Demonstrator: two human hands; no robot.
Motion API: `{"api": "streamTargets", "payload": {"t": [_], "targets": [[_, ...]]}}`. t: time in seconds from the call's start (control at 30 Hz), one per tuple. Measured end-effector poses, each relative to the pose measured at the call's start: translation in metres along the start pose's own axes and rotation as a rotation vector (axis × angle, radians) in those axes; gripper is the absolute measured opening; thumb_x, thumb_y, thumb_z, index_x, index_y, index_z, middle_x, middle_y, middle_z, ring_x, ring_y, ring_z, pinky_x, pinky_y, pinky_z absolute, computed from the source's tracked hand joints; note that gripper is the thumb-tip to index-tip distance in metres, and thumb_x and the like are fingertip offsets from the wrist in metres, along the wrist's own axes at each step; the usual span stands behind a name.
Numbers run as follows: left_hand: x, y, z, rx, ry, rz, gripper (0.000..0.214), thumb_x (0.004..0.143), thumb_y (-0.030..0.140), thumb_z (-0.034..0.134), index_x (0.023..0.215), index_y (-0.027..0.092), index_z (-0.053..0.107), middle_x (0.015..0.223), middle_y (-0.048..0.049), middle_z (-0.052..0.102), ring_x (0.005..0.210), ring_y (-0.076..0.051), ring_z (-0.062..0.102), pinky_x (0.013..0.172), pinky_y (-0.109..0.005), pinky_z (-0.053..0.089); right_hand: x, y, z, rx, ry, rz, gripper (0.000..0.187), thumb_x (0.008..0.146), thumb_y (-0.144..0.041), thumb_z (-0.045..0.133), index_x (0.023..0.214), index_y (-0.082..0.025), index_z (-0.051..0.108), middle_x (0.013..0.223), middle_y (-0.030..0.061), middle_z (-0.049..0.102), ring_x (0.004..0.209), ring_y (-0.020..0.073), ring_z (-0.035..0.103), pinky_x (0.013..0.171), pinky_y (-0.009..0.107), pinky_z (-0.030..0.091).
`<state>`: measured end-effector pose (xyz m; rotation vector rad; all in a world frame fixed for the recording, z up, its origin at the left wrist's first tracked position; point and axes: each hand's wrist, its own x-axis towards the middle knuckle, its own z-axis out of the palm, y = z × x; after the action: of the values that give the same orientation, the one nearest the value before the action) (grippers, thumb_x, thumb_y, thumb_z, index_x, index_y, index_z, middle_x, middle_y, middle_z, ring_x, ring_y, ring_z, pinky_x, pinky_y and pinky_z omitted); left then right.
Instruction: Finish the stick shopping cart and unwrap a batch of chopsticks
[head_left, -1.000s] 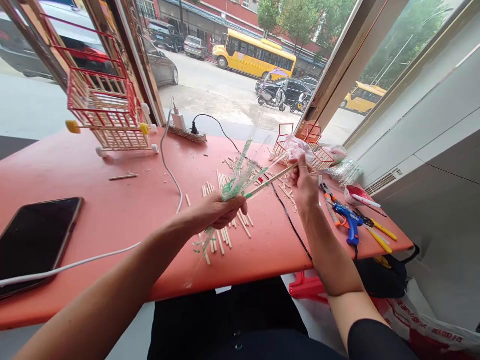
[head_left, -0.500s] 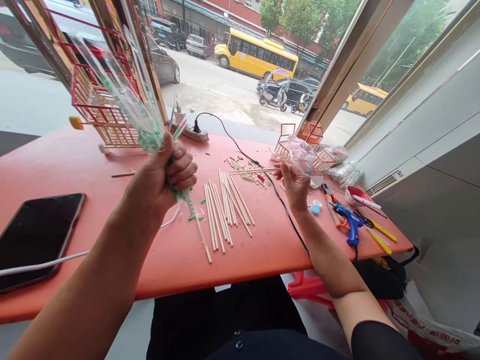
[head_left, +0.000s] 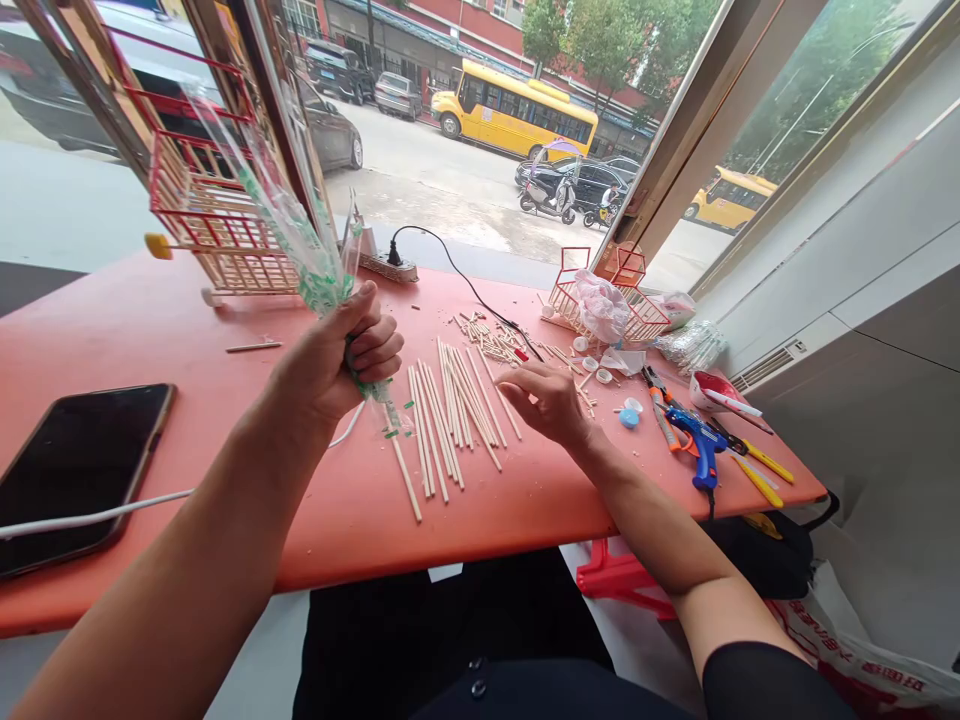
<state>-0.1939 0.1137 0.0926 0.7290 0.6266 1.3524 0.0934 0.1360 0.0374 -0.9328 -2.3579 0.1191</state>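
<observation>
Left of the row of sticks, the left hand is raised, its fingers closed tight around bunched plastic wrappers that fan upward away from the row and trail a loose end over its leftmost stick. The sticks lie lengthwise from the window side toward the person, most slanting so their near ends sit further right. At the row's right edge, the right hand is much the nearer to the outermost stick, which runs on a slant beneath and just left of its fingertips; those fingers are loosely bent, the thumb slightly parted, with nothing seen gripped, though I cannot tell whether the tips touch the wood. The surface is a smooth salmon-pink table, its front edge near the row's lower ends. Well left of the row lie a phone and, farther back, a red-and-cream model cart; behind the row come a power strip and then, close to its far ends, scattered offcuts. Well right of it are a pink plastic bag and a blue glue gun.
</observation>
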Motion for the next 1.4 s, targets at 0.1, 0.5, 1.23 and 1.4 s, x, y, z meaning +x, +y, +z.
{"api": "streamTargets", "payload": {"t": [0.1, 0.5, 1.23, 1.4], "targets": [[0.002, -0.002, -0.001, -0.011, 0.032, -0.004, 0.061, 0.109, 0.036, 0.065, 0.057, 0.02, 0.038, 0.049, 0.0071, 0.028, 0.046, -0.007, 0.015, 0.038, -0.018, 0.019, 0.003, -0.003, 0.011, -0.081, -0.015, 0.172, 0.045, 0.111, -0.057, 0.053, 0.122, -0.02, 0.076, 0.116, 0.015, 0.081, 0.11, 0.0283, 0.072, 0.1, 0.04, 0.052], [0.014, -0.011, -0.013, 0.029, 0.021, 0.009, 0.065, 0.079, 0.039, 0.097, 0.054, 0.021, 0.04, 0.044, 0.0089, 0.034, 0.039, -0.005, 0.026, 0.031, -0.016, 0.026, -0.001, -0.042, 0.036, 0.002, -0.313, 0.049, 0.034, 0.108, -0.044, 0.067, 0.127, -0.016, 0.07, 0.137, 0.0181, 0.07, 0.13, 0.0284, 0.067, 0.117, 0.043, 0.053], [0.015, -0.026, -0.017, 0.097, -0.028, -0.071, 0.063, 0.084, 0.046, 0.092, 0.051, 0.022, 0.043, 0.046, 0.0075, 0.029, 0.039, -0.007, 0.02, 0.031, -0.018, 0.024, 0.032, 0.056, -0.145, -0.267, 0.022, 0.566, 0.033, 0.106, -0.041, 0.065, 0.125, -0.019, 0.081, 0.123, 0.0105, 0.082, 0.104, 0.0236, 0.076, 0.104, 0.041, 0.057], [0.014, -0.03, -0.018, 0.1, -0.084, -0.078, 0.065, 0.07, 0.048, 0.102, 0.053, 0.021, 0.045, 0.047, 0.0082, 0.03, 0.04, -0.006, 0.02, 0.031, -0.018, 0.024, 0.022, 0.145, -0.207, -0.65, 0.093, 1.163, 0.038, 0.1, -0.039, 0.072, 0.117, -0.007, 0.082, 0.122, 0.0233, 0.079, 0.123, 0.0309, 0.073, 0.107, 0.037, 0.055]]}}
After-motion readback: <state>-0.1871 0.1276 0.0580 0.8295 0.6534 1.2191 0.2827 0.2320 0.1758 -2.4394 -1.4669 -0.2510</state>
